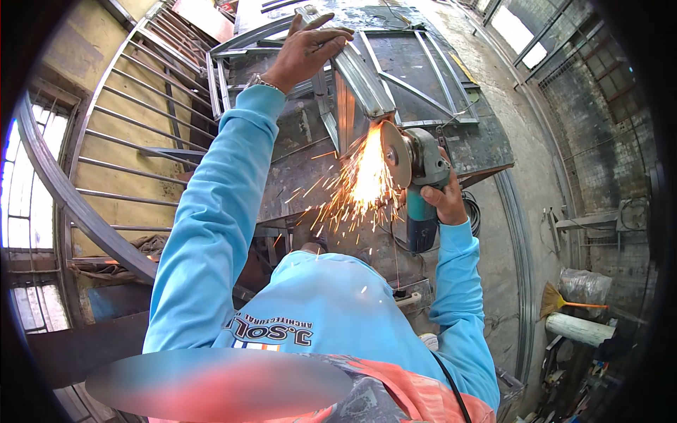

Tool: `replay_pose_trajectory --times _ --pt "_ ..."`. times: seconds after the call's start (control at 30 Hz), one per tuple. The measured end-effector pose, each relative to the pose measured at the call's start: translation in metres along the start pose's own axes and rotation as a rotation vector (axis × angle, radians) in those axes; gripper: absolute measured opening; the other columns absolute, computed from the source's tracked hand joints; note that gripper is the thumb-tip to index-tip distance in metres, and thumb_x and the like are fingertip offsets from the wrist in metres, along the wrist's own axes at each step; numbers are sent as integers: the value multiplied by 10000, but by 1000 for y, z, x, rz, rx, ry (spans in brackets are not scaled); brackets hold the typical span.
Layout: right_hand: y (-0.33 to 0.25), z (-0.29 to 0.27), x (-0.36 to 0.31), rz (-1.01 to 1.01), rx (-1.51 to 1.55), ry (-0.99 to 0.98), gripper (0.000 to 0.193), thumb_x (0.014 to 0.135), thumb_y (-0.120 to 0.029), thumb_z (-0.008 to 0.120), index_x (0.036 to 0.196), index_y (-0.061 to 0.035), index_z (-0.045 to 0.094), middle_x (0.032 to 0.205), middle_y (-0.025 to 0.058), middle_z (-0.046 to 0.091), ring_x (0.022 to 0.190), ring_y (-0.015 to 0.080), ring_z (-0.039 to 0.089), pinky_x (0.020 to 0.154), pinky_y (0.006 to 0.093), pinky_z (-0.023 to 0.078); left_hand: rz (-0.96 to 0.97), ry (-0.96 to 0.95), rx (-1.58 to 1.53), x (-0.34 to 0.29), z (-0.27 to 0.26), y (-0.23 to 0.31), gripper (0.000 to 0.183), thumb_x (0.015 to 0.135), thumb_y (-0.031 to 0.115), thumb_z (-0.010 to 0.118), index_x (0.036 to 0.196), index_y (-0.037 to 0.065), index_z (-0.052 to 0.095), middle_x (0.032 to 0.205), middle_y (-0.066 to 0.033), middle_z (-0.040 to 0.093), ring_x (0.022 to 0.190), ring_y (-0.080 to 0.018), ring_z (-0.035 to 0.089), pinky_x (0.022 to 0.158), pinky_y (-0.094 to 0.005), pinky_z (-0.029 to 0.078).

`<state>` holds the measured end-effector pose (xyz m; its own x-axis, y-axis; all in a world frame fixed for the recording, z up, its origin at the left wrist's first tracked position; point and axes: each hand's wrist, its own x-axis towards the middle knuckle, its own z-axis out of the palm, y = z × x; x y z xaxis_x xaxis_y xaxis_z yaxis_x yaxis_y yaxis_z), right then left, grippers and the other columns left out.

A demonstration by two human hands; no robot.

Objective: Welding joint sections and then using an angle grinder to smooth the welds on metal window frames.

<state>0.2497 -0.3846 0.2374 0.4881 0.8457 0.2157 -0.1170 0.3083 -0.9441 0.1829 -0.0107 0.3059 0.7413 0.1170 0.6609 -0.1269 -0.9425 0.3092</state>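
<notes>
My right hand (448,197) is wrapped around the body of a teal and dark angle grinder (422,218). Its thin disc (396,154) touches the near end of a pair of metal bars (363,81). Bright orange sparks (370,180) spray down and to the left from that contact, toward my body. Farther up, my left hand (307,53) rests on the far part of these bars, fingers stretched out and spread; its underside is hidden.
Welded metal frames (423,77) lie on the dark worktable (486,148). A curved barred railing (95,134) leans at the left. Long metal lengths (518,268) lie on the floor at right, near a broom (553,301) and a white cylinder (580,328).
</notes>
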Motion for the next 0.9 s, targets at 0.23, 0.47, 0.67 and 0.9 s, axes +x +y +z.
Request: replay_pose_trajectory --times 0.23,0.47,0.67,0.9 --pt "-7 -7 -6 118 -55 36 895 740 -240 815 1452 -10 323 1238 90 589 1103 175 591 952 321 485 -47 -2 -116 -1 1 5 305 992 319 536 1147 138 727 1193 -23 701 1343 -239 473 1157 -455 188" --pt "-3 -12 -4 152 -12 -18 875 740 -254 822 1427 -3 342 1236 95 590 1093 186 607 921 332 510 -101 -5 -104 -3 -1 9 352 991 384 509 1145 158 732 1202 -2 698 1393 -236 422 1181 -484 77" --pt "0 -6 2 104 3 -14 848 737 -246 832 1403 0 368 1176 112 620 1020 212 643 819 359 560 -4 63 -143 -5 -1 -1 356 987 399 518 1138 160 734 1199 -8 698 1398 -250 412 1182 -493 91" --pt "-10 -7 -22 27 155 -4 796 741 -371 839 1294 72 477 981 187 660 787 289 685 690 392 574 -264 381 170 -17 8 31 432 895 370 648 1202 67 629 1250 -140 636 1317 -334 454 1130 -509 247"
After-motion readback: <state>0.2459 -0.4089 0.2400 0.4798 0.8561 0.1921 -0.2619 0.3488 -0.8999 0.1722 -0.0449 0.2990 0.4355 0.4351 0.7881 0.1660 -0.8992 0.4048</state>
